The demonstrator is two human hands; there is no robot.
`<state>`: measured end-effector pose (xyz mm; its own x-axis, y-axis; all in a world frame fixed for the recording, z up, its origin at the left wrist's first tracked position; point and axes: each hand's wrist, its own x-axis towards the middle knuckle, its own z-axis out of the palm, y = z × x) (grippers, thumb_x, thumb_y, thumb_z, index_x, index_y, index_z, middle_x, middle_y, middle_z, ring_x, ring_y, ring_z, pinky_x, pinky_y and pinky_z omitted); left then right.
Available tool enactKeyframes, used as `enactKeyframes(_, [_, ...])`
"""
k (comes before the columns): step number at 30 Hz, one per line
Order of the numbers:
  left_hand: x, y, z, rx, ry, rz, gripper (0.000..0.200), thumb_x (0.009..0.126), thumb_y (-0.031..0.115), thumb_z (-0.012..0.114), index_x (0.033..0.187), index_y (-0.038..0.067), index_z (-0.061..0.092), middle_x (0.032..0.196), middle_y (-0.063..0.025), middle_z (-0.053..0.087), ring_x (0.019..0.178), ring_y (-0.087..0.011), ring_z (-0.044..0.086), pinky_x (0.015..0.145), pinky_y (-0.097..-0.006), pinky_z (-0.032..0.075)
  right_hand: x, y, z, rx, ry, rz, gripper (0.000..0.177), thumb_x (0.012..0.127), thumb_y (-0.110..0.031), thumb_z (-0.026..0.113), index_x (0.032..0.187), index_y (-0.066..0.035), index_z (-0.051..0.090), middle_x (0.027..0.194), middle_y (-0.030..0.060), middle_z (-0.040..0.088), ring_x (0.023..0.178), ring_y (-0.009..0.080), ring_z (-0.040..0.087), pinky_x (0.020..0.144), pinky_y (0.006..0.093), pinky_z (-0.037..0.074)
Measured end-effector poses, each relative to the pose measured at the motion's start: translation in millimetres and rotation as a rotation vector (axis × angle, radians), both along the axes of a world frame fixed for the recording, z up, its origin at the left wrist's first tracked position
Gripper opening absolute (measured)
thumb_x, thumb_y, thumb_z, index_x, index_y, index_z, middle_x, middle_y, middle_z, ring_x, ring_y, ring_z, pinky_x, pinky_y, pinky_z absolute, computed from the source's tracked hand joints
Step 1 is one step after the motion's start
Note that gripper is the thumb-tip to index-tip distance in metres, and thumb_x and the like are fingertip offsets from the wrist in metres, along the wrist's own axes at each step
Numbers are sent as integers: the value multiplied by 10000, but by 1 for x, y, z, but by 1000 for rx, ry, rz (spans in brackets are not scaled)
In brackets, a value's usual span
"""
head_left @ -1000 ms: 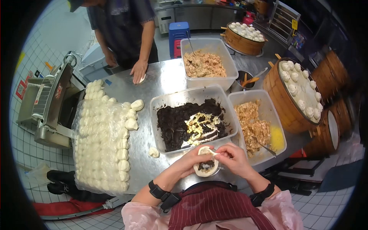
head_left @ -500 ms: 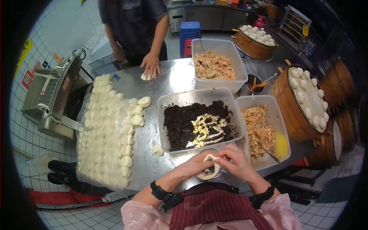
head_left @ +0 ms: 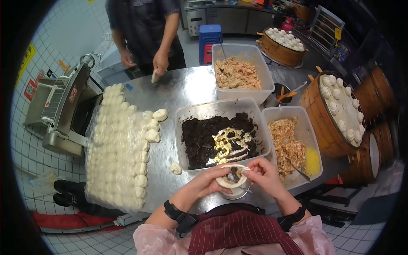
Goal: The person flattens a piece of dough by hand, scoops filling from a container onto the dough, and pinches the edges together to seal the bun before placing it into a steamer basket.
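Note:
Cupped in my left hand [head_left: 209,180] is a round bun wrapper [head_left: 228,184] of pale dough, with dark filling showing in its hollow. My right hand [head_left: 262,173] pinches the wrapper's right rim between its fingertips. Directly below them, partly hidden, is a small round dish [head_left: 234,195] with a thin metal handle by it. Just beyond my hands stands a plastic tub of dark paste [head_left: 197,144], with a pale, yellowish patch in it. A single dough piece [head_left: 175,168] lies on the metal table to the left.
Rows of dough balls [head_left: 117,153] under plastic film cover the left side. Tubs of meat filling [head_left: 238,74] and mixed filling [head_left: 289,140] stand at the back and right. Bamboo steamers [head_left: 335,114] hold buns. Across the table, a co-worker's hand [head_left: 160,63] holds a dough piece.
The wrapper in my hands has tipped and spread wider, so more dark filling shows. Across the table, the co-worker's hand has lifted a flat dough piece off the surface and drawn back.

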<state>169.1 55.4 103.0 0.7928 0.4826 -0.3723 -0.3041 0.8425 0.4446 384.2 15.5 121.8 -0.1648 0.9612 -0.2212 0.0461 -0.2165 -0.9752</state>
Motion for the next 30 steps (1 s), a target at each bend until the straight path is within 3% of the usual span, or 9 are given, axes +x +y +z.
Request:
enactKeyframes(6, [16, -13, -8, 383, 325, 13, 391, 934, 196, 489, 1285, 41, 415, 1137, -70, 524, 1027, -109, 504, 863, -237, 422, -4, 2, 1, 271, -237, 78, 217, 781, -108, 700, 966, -9, 644, 827, 9, 544, 655, 47, 494, 586, 196, 418])
enactKeyframes(9, [16, -13, 0, 354, 347, -122, 385, 924, 180, 499, 1274, 39, 424, 1139, -76, 522, 1025, -105, 503, 877, -244, 410, -9, 2, 5, 317, -244, 116, 197, 776, -129, 708, 931, -18, 659, 823, 23, 542, 661, 61, 503, 593, 201, 425])
enactKeyframes(14, [13, -10, -5, 452, 344, -110, 396, 915, 172, 502, 1275, 33, 416, 1130, -90, 542, 969, -120, 554, 779, -244, 474, -8, -1, -2, 233, -238, 82, 178, 774, -115, 714, 902, -7, 653, 818, 15, 549, 673, 41, 509, 584, 190, 420])
enactKeyframes(16, [11, -8, 8, 152, 156, 24, 402, 920, 182, 485, 1286, 39, 400, 1115, -96, 552, 947, -135, 582, 667, -248, 514, -5, 0, -2, 170, -173, 41, 175, 778, -114, 714, 896, -5, 644, 827, 9, 547, 669, 32, 503, 583, 183, 416])
enactKeyframes(19, [12, -5, -4, 103, 45, 88, 399, 922, 184, 457, 1290, 47, 388, 1093, -97, 557, 904, -146, 606, 582, -251, 521, -5, 1, -10, 8, -13, -43, 191, 786, -110, 712, 912, -8, 611, 822, -22, 511, 684, 11, 475, 583, 158, 394])
enactKeyframes(23, [18, -8, -6, 350, 348, 51, 341, 923, 210, 432, 1229, 61, 458, 984, -44, 576, 795, -82, 571, 558, -215, 485, -11, 1, -9, 3, 170, -84, 213, 792, -86, 701, 954, -5, 588, 808, -24, 500, 649, 21, 481, 565, 159, 396])
enactKeyframes(24, [19, -9, -2, 413, 467, 10, 315, 919, 224, 441, 1190, 71, 490, 940, -18, 576, 779, -57, 547, 550, -196, 463, -7, 0, -8, 128, -15, 6, 225, 797, -89, 696, 974, -1, 590, 810, -15, 510, 656, 25, 494, 573, 166, 408])
enactKeyframes(27, [18, -10, 4, 385, 428, -88, 300, 908, 218, 452, 1166, 73, 498, 935, -23, 576, 767, -59, 547, 538, -199, 462, -8, -1, -7, 278, -209, 95, 282, 805, -104, 688, 1046, 9, 597, 807, 13, 529, 674, 35, 522, 579, 168, 418])
enactKeyframes(30, [20, -7, -4, 441, 430, -92, 304, 899, 195, 466, 1174, 66, 486, 977, -44, 568, 794, -81, 562, 553, -216, 486, -12, 0, -8, 83, 41, -2, 209, 808, -113, 686, 966, 12, 633, 827, 26, 550, 676, 37, 536, 575, 166, 418])
